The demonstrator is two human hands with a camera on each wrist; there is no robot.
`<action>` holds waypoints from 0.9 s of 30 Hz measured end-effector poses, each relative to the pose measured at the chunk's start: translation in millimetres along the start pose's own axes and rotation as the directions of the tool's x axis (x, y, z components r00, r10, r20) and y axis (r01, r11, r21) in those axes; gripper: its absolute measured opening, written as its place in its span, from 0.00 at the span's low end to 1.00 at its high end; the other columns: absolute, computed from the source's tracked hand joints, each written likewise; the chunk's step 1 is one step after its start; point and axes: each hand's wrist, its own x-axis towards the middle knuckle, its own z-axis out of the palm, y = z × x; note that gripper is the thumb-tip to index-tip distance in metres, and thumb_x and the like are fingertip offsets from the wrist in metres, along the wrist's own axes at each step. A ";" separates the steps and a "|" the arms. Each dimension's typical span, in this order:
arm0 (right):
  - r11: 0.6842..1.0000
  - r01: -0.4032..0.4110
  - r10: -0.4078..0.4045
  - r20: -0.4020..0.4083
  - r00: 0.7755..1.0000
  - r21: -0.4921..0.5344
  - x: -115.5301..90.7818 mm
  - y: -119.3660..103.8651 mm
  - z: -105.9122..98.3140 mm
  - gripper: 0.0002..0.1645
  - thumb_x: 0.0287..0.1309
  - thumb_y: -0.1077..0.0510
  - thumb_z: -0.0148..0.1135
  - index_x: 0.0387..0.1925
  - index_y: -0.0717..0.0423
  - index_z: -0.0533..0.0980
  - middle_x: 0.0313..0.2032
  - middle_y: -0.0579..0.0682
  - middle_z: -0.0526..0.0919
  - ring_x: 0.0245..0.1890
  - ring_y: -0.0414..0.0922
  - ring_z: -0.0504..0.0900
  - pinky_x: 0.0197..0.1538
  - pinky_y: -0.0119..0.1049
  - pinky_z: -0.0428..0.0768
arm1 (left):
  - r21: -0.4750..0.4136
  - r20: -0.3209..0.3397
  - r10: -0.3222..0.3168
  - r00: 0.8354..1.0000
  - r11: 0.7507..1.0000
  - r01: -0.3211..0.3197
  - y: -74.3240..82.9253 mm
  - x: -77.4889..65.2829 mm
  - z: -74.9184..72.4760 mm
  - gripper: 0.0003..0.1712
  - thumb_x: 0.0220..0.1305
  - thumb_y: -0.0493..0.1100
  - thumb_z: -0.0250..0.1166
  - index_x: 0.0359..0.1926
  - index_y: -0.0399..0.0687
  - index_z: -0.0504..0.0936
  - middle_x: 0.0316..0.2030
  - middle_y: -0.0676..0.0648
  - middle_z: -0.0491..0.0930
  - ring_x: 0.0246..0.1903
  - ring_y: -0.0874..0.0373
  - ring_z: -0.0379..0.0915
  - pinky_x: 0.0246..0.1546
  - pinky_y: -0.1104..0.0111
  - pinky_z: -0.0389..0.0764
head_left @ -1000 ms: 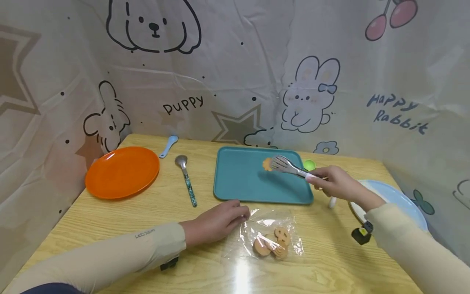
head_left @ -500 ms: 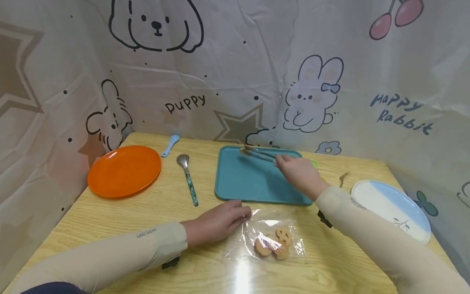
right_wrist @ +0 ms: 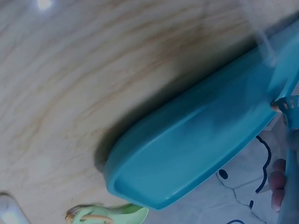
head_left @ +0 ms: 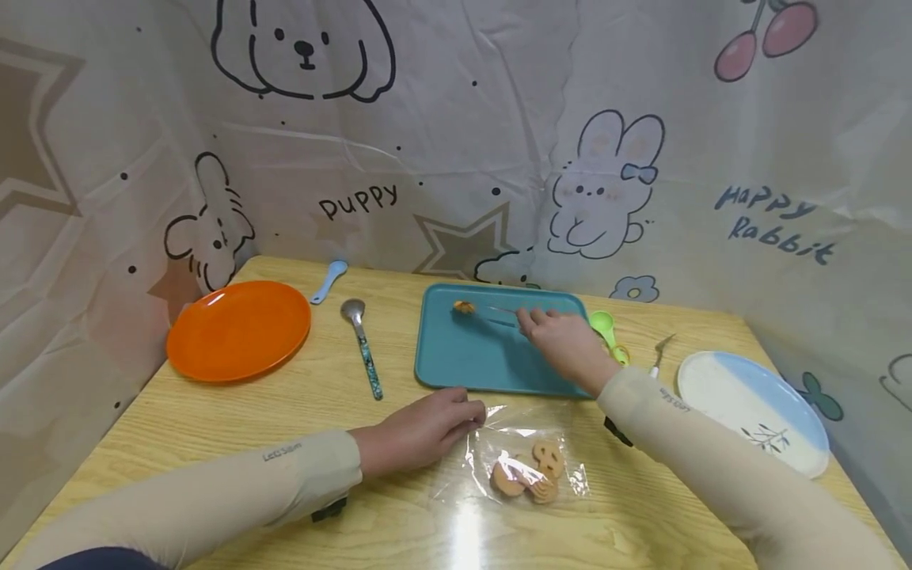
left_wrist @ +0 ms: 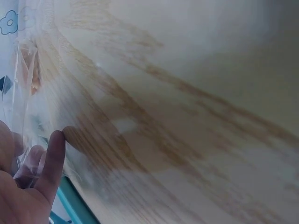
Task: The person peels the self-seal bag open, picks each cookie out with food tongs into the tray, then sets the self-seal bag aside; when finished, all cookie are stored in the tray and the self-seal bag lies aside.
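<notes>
My right hand (head_left: 559, 344) grips metal tongs (head_left: 502, 309) over the teal tray (head_left: 492, 364). A small golden cookie (head_left: 464, 306) is at their tips, close over the tray's back left part. From the right wrist, the slotted tong end (right_wrist: 290, 108) overlaps the cookie's edge (right_wrist: 275, 106). My left hand (head_left: 423, 427) rests on the table and pinches the upper left edge of a clear plastic bag (head_left: 513, 431). Several cookies (head_left: 547, 459) lie inside that bag. In the left wrist view, plastic film (left_wrist: 21, 84) runs from between the fingers.
Left of the tray lie a metal spoon (head_left: 366, 360) with a patterned handle, a light blue spoon (head_left: 330, 281) and an orange plate (head_left: 238, 332). On the right are a green spoon (head_left: 602, 323), a small fork-like utensil (head_left: 663, 348) and a white-and-blue plate (head_left: 755, 412).
My right hand has carried the cookie in the tongs leftward across the tray, then lowered it slightly. The left hand and the bag have stayed in place.
</notes>
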 end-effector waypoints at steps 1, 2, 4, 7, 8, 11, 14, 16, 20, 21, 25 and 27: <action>1.000 -0.002 0.002 -0.003 1.000 -0.001 0.6 -1.1 0.7 0.17 0.66 0.55 0.59 0.53 0.58 0.74 0.38 0.52 0.82 0.26 0.47 0.79 0.24 0.39 0.79 | 0.000 -0.001 0.000 1.000 1.000 0.000 -0.2 -0.1 -0.1 0.09 0.74 0.45 0.52 0.48 0.58 0.77 0.37 0.58 0.73 0.35 0.68 0.67 0.38 0.77 0.74; 1.000 -0.003 0.003 -0.005 1.000 -0.001 1.2 -2.2 1.0 0.18 0.66 0.55 0.58 0.53 0.58 0.74 0.38 0.53 0.82 0.26 0.47 0.79 0.24 0.39 0.79 | 0.001 -0.003 -0.001 1.000 1.000 0.001 -0.4 -0.3 -0.2 0.09 0.74 0.45 0.52 0.48 0.58 0.77 0.37 0.58 0.73 0.35 0.68 0.68 0.38 0.77 0.74; 1.000 -0.011 0.011 -0.003 1.000 0.002 2.0 -3.9 1.2 0.18 0.67 0.53 0.57 0.53 0.58 0.74 0.37 0.53 0.82 0.26 0.47 0.79 0.24 0.39 0.79 | -0.005 -0.002 -0.004 1.000 1.000 0.004 -0.6 -0.8 -0.2 0.09 0.74 0.45 0.52 0.48 0.58 0.77 0.37 0.58 0.73 0.36 0.68 0.68 0.39 0.77 0.74; 0.999 -0.033 0.033 0.014 0.999 0.020 2.6 -5.2 0.2 0.20 0.67 0.50 0.57 0.53 0.58 0.74 0.36 0.53 0.81 0.26 0.47 0.79 0.24 0.40 0.79 | -0.018 0.004 -0.006 1.000 1.000 0.006 -0.6 -1.3 -0.1 0.09 0.74 0.45 0.52 0.49 0.58 0.77 0.37 0.58 0.73 0.36 0.68 0.68 0.39 0.77 0.74; 0.999 -0.041 0.040 0.020 0.999 0.034 2.7 -5.1 -0.8 0.21 0.67 0.50 0.58 0.54 0.58 0.74 0.36 0.53 0.81 0.27 0.47 0.79 0.25 0.40 0.80 | -0.020 0.005 -0.008 1.000 1.000 0.008 -0.6 -1.4 0.0 0.09 0.74 0.45 0.52 0.49 0.58 0.77 0.37 0.58 0.73 0.36 0.68 0.68 0.39 0.77 0.74; 0.993 -0.072 0.069 0.039 0.997 0.091 3.2 -2.9 -5.3 0.22 0.66 0.48 0.58 0.53 0.58 0.73 0.35 0.52 0.80 0.27 0.47 0.79 0.25 0.40 0.79 | -0.020 0.004 -0.007 1.000 1.000 0.008 -0.4 -1.5 -0.3 0.09 0.74 0.45 0.52 0.49 0.58 0.77 0.37 0.58 0.73 0.36 0.68 0.68 0.38 0.77 0.74; 0.976 -0.126 0.115 0.071 0.991 0.178 0.9 3.6 -11.5 0.24 0.68 0.46 0.56 0.56 0.57 0.73 0.36 0.53 0.81 0.26 0.48 0.80 0.25 0.42 0.79 | -0.015 0.003 -0.011 1.000 1.000 0.011 0.2 -1.1 -0.4 0.09 0.74 0.45 0.52 0.48 0.58 0.77 0.37 0.58 0.73 0.36 0.68 0.68 0.39 0.77 0.75; 0.951 -0.174 0.149 0.112 0.982 0.256 -2.8 10.3 -17.6 0.26 0.69 0.44 0.54 0.58 0.57 0.72 0.41 0.55 0.83 0.31 0.50 0.83 0.31 0.45 0.82 | -0.012 0.003 -0.011 1.000 1.000 0.011 0.8 -0.5 -0.6 0.09 0.74 0.44 0.52 0.48 0.58 0.77 0.37 0.58 0.73 0.36 0.68 0.68 0.39 0.77 0.75; 0.863 -0.262 0.186 0.209 0.960 0.432 -17.6 27.7 -33.8 0.31 0.69 0.42 0.51 0.62 0.60 0.70 0.53 0.60 0.82 0.46 0.55 0.84 0.50 0.52 0.82 | -0.011 -0.009 -0.008 1.000 1.000 0.008 1.9 0.6 -0.3 0.08 0.74 0.44 0.53 0.48 0.57 0.77 0.38 0.57 0.74 0.37 0.68 0.69 0.40 0.77 0.76; 0.832 -0.286 0.188 0.243 0.951 0.475 -22.8 32.8 -38.3 0.32 0.69 0.41 0.51 0.62 0.61 0.70 0.54 0.60 0.81 0.49 0.55 0.83 0.53 0.53 0.80 | -0.011 -0.013 -0.007 1.000 1.000 0.007 2.2 0.9 -0.5 0.08 0.73 0.43 0.53 0.48 0.57 0.77 0.37 0.57 0.74 0.37 0.67 0.69 0.40 0.77 0.76; 0.677 -0.369 0.139 0.381 0.914 0.637 -50.7 56.3 -54.0 0.30 0.69 0.40 0.52 0.59 0.58 0.73 0.39 0.56 0.85 0.33 0.49 0.85 0.41 0.45 0.83 | -0.010 -0.018 -0.014 1.000 1.000 0.014 3.2 1.2 -3.0 0.08 0.73 0.44 0.53 0.48 0.55 0.78 0.37 0.57 0.75 0.37 0.67 0.69 0.41 0.76 0.76; 0.591 -0.428 0.098 0.466 0.879 0.684 -68.4 69.2 -60.7 0.25 0.68 0.40 0.52 0.54 0.53 0.75 0.30 0.52 0.83 0.24 0.45 0.82 0.30 0.39 0.80 | -0.012 -0.013 -0.023 1.000 1.000 0.023 3.8 1.3 -4.4 0.09 0.73 0.44 0.53 0.48 0.55 0.78 0.37 0.57 0.75 0.37 0.66 0.69 0.41 0.75 0.76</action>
